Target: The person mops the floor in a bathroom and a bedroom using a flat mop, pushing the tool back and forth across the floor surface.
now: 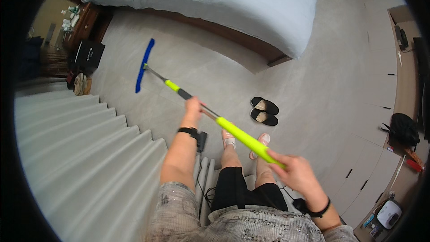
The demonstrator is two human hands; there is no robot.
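A mop or broom with a long lime-green and grey pole (243, 137) slants across the view, held in both hands. Its narrow blue head (145, 65) is at the floor on the left, between the bed and the curtain. My left hand (194, 107) wraps around the pole just below its dark grey section. Farther back, my right hand (294, 169) grips the green handle near its end. The pole hides part of my feet and the floor under it. Dark straps circle both wrists.
A bed (235, 10) with a pale cover spans the top. Black slip-on shoes (264, 111) lie on the grey floor (208, 70). Pleated curtains (94, 141) hang left, near a black box (88, 54) by the wooden nightstand (85, 23). Cabinets (362, 171) line the right; a black backpack (403, 129) sits there.
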